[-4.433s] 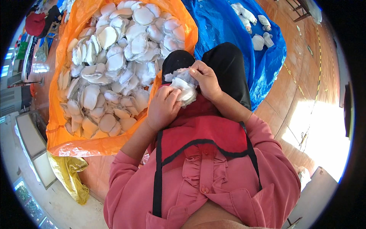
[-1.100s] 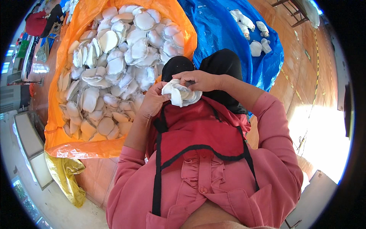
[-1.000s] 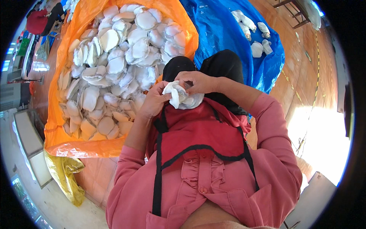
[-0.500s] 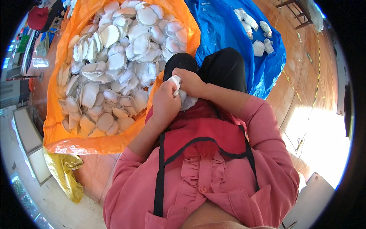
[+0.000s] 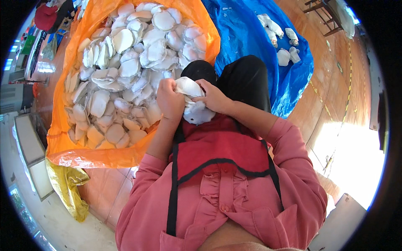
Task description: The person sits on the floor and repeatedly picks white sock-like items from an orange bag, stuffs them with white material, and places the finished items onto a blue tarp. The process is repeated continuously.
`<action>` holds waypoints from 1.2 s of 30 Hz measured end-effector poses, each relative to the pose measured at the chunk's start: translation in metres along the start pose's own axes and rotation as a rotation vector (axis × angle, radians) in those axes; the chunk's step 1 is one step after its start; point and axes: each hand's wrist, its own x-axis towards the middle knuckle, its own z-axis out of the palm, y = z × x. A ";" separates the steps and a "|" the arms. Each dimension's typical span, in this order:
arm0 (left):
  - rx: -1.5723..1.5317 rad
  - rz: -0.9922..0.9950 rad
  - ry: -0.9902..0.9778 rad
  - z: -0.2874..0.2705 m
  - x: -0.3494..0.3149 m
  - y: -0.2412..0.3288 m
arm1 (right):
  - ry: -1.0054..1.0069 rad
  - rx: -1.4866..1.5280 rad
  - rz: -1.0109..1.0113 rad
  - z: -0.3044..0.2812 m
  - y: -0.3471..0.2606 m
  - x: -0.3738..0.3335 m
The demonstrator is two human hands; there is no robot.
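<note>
Above my lap, both hands hold a white, soft, rounded fabric piece point(image 5: 189, 87) with a plump upper part. Its lower part hangs toward the red apron point(image 5: 222, 154) and shows a small dark spot. My left hand point(image 5: 169, 99) grips its left side, fingers curled round the edge. On the other side my right hand point(image 5: 214, 97) is closed on it, with some fingertips hidden in the folds. Just beyond my left hand lies a big heap of flat, rounded white fabric pieces point(image 5: 130, 67) in an open orange sack point(image 5: 98, 158).
A blue plastic sheet point(image 5: 243, 29) spreads at the far right, with several bunched white pieces point(image 5: 274, 27) on it. My black-trousered knees point(image 5: 245, 73) stand between sack and sheet. A yellow bag point(image 5: 67, 188) lies at the left; a wooden stool point(image 5: 324, 16) stands far right.
My hands have moved apart, the left one up and to the left. The fabric piece, earlier bunched between them, is now spread fuller and more of it shows.
</note>
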 end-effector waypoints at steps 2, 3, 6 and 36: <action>-0.121 -0.138 0.065 0.006 -0.002 0.004 | 0.030 0.146 0.003 0.003 -0.008 -0.012; -0.171 -0.161 0.080 0.004 -0.005 0.006 | 0.044 0.223 0.000 0.003 -0.012 -0.014; -0.224 -0.178 0.093 -0.005 -0.010 0.012 | 0.062 0.286 0.058 0.004 -0.003 -0.017; -0.847 0.014 -0.189 -0.017 -0.022 -0.021 | -0.165 0.621 0.098 0.005 -0.028 -0.025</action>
